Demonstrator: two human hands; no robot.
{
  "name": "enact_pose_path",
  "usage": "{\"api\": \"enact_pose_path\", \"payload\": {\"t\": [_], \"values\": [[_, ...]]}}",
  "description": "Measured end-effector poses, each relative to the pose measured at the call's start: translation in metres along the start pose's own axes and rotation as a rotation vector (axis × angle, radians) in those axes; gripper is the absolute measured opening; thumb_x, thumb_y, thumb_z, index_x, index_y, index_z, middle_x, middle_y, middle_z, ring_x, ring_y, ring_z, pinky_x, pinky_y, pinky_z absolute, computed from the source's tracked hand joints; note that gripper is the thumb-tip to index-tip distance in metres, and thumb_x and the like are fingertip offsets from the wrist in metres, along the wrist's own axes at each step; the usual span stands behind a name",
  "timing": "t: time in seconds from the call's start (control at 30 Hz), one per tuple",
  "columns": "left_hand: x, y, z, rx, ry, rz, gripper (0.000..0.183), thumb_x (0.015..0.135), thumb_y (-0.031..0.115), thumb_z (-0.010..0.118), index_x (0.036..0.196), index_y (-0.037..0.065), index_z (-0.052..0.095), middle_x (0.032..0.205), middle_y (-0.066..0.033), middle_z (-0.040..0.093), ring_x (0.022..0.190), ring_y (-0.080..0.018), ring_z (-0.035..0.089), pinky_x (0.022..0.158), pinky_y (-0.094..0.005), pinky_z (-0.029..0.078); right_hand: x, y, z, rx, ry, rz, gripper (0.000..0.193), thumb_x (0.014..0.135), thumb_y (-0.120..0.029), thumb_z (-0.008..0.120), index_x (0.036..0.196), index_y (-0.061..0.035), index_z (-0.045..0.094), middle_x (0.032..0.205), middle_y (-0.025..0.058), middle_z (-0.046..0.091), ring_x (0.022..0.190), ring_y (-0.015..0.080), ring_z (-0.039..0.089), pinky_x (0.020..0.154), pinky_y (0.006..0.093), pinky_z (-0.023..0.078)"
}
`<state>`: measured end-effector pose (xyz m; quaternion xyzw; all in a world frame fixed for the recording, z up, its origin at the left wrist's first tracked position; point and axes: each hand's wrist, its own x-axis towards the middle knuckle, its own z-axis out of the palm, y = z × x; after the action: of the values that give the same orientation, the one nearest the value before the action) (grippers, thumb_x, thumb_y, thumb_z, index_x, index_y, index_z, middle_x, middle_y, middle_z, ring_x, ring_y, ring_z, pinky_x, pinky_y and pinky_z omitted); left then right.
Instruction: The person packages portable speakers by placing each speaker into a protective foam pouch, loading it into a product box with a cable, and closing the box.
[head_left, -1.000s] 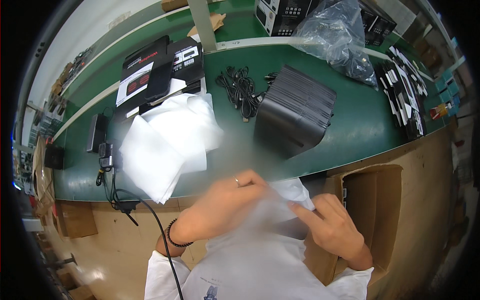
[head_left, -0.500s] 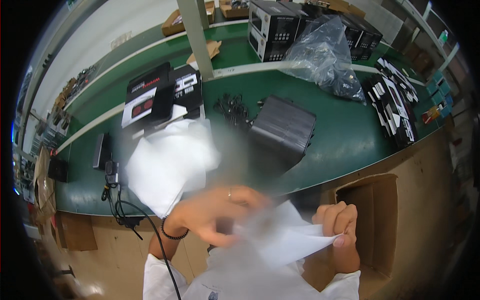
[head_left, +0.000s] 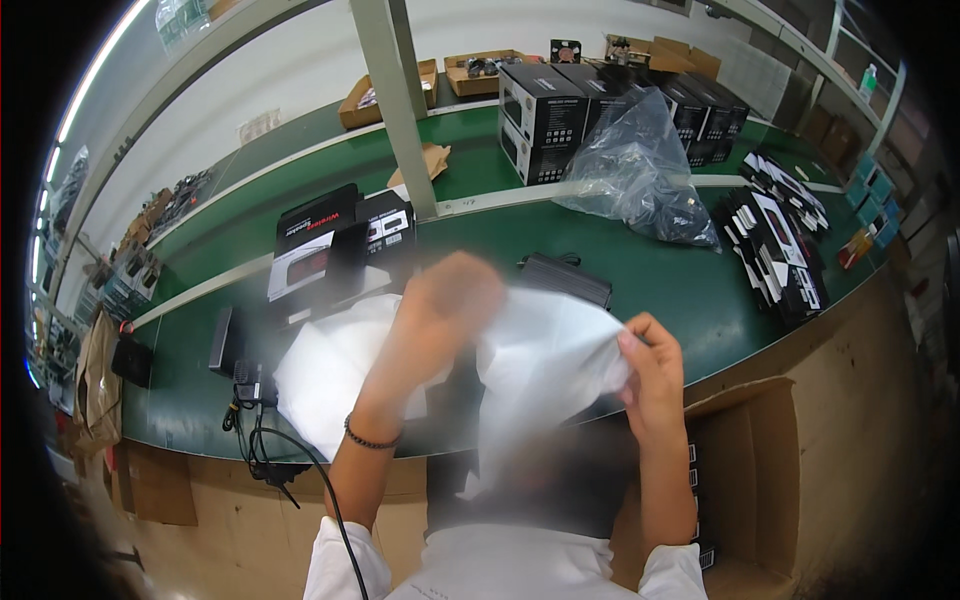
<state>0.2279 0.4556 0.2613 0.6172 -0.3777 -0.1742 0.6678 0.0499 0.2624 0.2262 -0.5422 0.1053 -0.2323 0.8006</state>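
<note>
A thin white packaging sheet [head_left: 545,345] hangs in front of me over the table's near edge; whether it is a bag I cannot tell. My right hand [head_left: 650,365] pinches its right corner between thumb and fingers. At its upper left edge is my left hand [head_left: 455,295], curled and blurred, with the sheet stretched up to it. A pile of similar white sheets [head_left: 335,370] lies on the table, partly behind my left forearm. Beyond the held sheet sits a black box-shaped device [head_left: 565,278], its lower part hidden.
Flattened printed cartons [head_left: 315,255] lie behind the white pile; more [head_left: 770,250] are stacked at right. A clear plastic bag [head_left: 650,175] drapes over the ledge before black boxes [head_left: 545,120]. Cabled adapters [head_left: 250,385] sit at left. An open cardboard box [head_left: 745,470] stands below right.
Both hands have risen and moved forward over the table edge, lifting the white sheet from near my body. My left hand's fingers have curled. The view has tilted up.
</note>
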Motion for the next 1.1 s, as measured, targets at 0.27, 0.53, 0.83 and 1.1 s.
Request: {"api": "enact_pose_path", "payload": {"t": [0.27,0.53,0.83,1.1], "values": [[0.047,-0.031,0.014,0.228,0.156,-0.056,0.015,0.098,0.017,0.066,0.098,0.003,0.064,0.088,-0.0013,0.070,0.077,-0.0060,0.057,0.068,-0.0245,0.047,0.045,0.001,0.002,0.142,0.088,0.125,0.016,0.105,-0.020,0.061,0.096,-0.0069,0.057,0.067,-0.0015,0.058,0.045,0.0037,0.043,0.040,0.0201,0.027],[0.022,-0.028,0.021,0.462,0.146,0.020,0.017,0.104,0.015,0.063,0.099,-0.001,0.060,0.079,0.0013,0.063,0.071,-0.0027,0.052,0.060,-0.0217,0.040,0.032,0.002,0.011,-0.043,0.189,0.183,0.019,0.109,-0.023,0.055,0.106,-0.0040,0.055,0.066,-0.0018,0.058,0.045,0.0027,0.045,0.040,0.0194,0.030],[0.027,-0.024,0.007,0.527,0.058,-0.160,0.021,0.101,0.015,0.060,0.093,-0.005,0.062,0.072,-0.0023,0.065,0.063,-0.0057,0.057,0.055,-0.0237,0.045,0.041,-0.005,0.011,-0.092,0.111,0.244,0.023,0.110,-0.026,0.048,0.106,-0.0039,0.055,0.070,0.0007,0.062,0.047,0.0060,0.053,0.040,0.0219,0.040],[0.029,-0.035,-0.002,0.424,0.060,-0.273,0.023,0.100,0.016,0.062,0.091,-0.005,0.061,0.071,-0.0046,0.066,0.058,-0.0075,0.060,0.051,-0.0239,0.049,0.083,0.002,-0.025,-0.438,-0.183,0.243,0.024,0.110,-0.027,0.048,0.107,-0.0037,0.053,0.066,0.0023,0.062,0.045,0.0090,0.054,0.041,0.0236,0.043]]}}
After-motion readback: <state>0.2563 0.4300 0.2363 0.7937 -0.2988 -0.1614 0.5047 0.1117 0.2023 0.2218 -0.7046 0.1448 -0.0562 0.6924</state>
